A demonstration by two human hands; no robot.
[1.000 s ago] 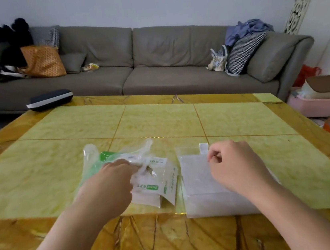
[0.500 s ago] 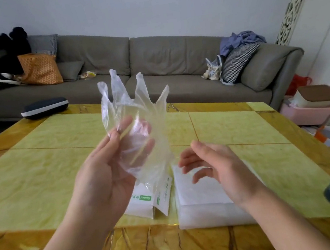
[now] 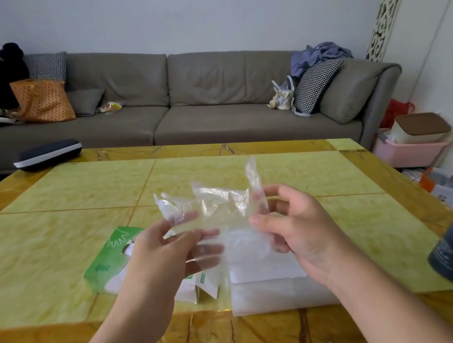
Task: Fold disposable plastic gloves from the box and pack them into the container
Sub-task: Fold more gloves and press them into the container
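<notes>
The clear glove, earlier upright in the left hand alone, now stretches between both hands above the table. The right hand pinches its 3 o'clock edge, the left its 9 o'clock edge.

I'm seeing the glove hanging above the table, between my left hand and right hand. The box is lying below-left of it, the container just right of the box. A sofa is standing behind the table.
</notes>
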